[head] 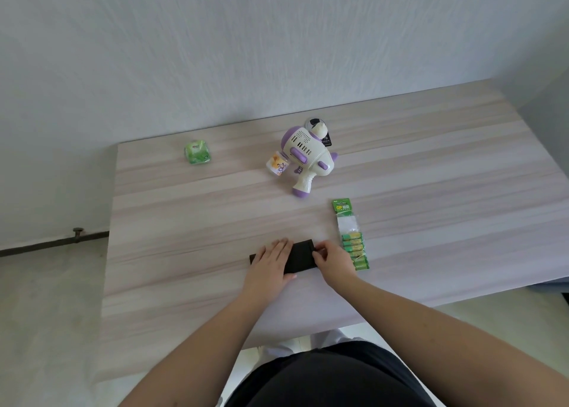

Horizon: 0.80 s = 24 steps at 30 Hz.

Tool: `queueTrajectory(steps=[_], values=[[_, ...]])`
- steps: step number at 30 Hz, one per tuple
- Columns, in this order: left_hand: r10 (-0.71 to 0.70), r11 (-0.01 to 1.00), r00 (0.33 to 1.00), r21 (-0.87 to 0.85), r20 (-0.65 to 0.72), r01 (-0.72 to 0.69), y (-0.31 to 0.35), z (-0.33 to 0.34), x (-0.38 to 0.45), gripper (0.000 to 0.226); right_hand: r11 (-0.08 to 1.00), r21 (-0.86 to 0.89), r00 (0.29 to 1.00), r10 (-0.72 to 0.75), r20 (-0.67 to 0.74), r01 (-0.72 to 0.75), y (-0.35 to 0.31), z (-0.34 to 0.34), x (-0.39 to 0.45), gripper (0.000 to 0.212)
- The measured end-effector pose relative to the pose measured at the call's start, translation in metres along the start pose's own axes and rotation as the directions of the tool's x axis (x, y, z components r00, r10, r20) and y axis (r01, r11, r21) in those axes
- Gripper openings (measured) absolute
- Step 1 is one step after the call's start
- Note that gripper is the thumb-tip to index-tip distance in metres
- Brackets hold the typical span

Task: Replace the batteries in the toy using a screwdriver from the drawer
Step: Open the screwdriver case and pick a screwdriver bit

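Observation:
A white and purple toy gun (pixel 303 157) lies on the wooden table (pixel 184 222) with a small labelled bottle (pixel 277 166) fixed at its left. A strip of green batteries (pixel 354 246) lies to the right of a flat black case (pixel 300 257) near the table's front. My left hand (pixel 271 260) lies flat on the case's left part, fingers together. My right hand (pixel 331 260) pinches the case's right edge. No screwdriver or drawer is visible.
A green wrapped packet (pixel 197 151) sits at the table's back left. A white wall stands behind the table. The floor shows to the left, with a dark pipe (pixel 55 242) along the wall's base. My lap is below the front edge.

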<state>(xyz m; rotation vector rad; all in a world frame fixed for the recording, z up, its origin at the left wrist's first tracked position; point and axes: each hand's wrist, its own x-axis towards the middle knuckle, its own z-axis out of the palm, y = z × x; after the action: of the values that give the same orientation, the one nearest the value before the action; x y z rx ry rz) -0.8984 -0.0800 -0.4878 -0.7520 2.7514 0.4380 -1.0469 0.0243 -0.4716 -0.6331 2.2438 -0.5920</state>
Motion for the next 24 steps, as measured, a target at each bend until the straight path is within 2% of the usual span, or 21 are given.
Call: queueTrajectory(steps=[8,16,24], values=[[0.022,1.000,0.999,0.014,0.025,-0.023,-0.005,0.006,-0.001,0.075,1.000,-0.016,1.000,0.002,0.030,-0.002,0.001,-0.002,0.004,0.025],[0.033,0.998,0.999,-0.051,0.011,-0.033,-0.007,0.003,0.001,0.070,0.999,-0.021,0.995,0.030,0.094,-0.028,0.001,-0.008,0.013,0.022],[0.045,0.999,0.999,-0.006,-0.012,-0.045,-0.011,0.005,0.002,0.071,0.999,-0.045,0.996,0.012,0.089,-0.008,0.002,-0.005,0.012,0.019]])
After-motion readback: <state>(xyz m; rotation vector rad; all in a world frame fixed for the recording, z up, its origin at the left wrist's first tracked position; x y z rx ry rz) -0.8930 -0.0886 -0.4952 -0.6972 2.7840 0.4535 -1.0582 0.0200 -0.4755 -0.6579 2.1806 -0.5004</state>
